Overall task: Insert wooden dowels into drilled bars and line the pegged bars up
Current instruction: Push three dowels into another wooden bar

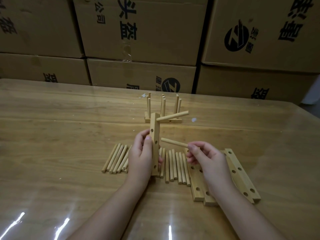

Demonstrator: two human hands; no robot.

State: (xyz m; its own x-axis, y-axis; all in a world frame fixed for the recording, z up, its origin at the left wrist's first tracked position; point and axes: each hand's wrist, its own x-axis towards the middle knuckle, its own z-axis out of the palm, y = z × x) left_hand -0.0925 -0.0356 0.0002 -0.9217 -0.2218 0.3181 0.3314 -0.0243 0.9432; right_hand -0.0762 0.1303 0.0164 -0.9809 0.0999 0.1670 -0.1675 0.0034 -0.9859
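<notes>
One pale round wooden dowel is already seated near the top of the light wooden drilled bar and sticks out sideways to the right. The left hand holds this bar upright above the wood-grain worktop, with its fingers curled round the lower half. The right hand pinches a second pale dowel by one end between thumb and fingertips. The free tip is just beside the middle of the bar and not yet in a hole.

The step in hand looks like pegging the second hole of this bar. The next move calls for squaring the tip to the open hole and pushing it straight in while the left hand braces the bar. A slanted entry would likely jam.

A row of loose wooden dowels lies under the hands, and several unpegged drilled wooden bars lie flat at the right. Farther back, the finished pegged bars stand close together with their dowels upright, so much of the work appears to remain. Printed brown cardboard boxes are stacked behind the worktop.
</notes>
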